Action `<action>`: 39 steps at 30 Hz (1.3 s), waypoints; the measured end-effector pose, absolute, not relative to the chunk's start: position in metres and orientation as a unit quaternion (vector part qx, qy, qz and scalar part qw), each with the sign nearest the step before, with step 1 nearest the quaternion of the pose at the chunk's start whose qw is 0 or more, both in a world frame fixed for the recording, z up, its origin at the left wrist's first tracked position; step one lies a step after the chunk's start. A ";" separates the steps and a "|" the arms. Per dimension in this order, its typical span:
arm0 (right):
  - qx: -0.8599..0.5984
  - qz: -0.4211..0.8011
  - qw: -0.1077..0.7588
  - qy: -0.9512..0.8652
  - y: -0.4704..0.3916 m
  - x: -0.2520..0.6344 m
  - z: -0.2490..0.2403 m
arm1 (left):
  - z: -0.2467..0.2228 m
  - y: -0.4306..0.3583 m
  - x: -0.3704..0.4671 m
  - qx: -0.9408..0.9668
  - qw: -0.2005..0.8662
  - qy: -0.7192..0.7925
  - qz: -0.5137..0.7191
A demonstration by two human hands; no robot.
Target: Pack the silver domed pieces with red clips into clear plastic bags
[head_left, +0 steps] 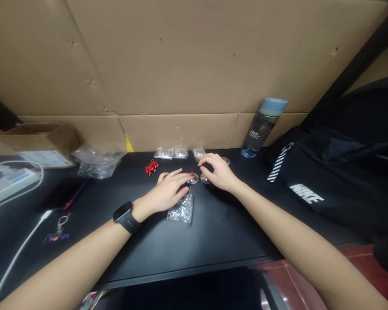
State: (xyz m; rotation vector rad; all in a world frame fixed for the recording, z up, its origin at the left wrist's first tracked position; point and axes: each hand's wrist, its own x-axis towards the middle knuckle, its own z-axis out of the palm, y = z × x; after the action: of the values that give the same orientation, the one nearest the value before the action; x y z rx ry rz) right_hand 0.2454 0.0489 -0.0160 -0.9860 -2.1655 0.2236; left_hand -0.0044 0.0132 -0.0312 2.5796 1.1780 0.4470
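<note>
My left hand (171, 189), with a dark watch on the wrist, lies palm down on the black table, fingers stretched out and apart. Its fingertips reach a shiny round metal disc (194, 179) that has a small red piece on top. Under its thumb side lies a clear plastic bag (181, 211). Over a second shiny disc (204, 178) my right hand (220, 173) arches, thumb and fingers apart; whether it touches the disc I cannot tell. Another disc (226, 160) shows partly behind that hand. A pile of small red cord-like pieces (152, 167) sits left of my hands.
Bagged discs (164, 153) line the back by the cardboard wall. A water bottle (260, 129) leans at the back right, beside a black bag (310, 189). On the left are a cardboard box (42, 146), crumpled plastic (99, 161), a phone (60, 193) and a white cable (15, 267).
</note>
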 end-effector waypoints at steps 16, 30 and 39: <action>-0.403 0.043 0.147 -0.903 0.032 0.265 0.009 | -0.030 0.010 -0.006 0.893 0.095 0.398 0.185; -0.434 -0.033 0.107 -0.894 0.030 0.259 0.005 | -0.029 0.013 -0.006 0.903 0.080 0.382 0.180; -0.426 0.008 0.144 -0.893 0.031 0.260 -0.001 | -0.021 0.019 -0.020 0.877 0.012 0.420 0.233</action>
State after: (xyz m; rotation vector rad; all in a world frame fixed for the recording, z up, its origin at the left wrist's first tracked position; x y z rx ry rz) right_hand 0.2601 0.0307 -0.0008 -1.2276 -2.5758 0.0219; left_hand -0.0199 0.0186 -0.0212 2.7342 1.3095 0.7267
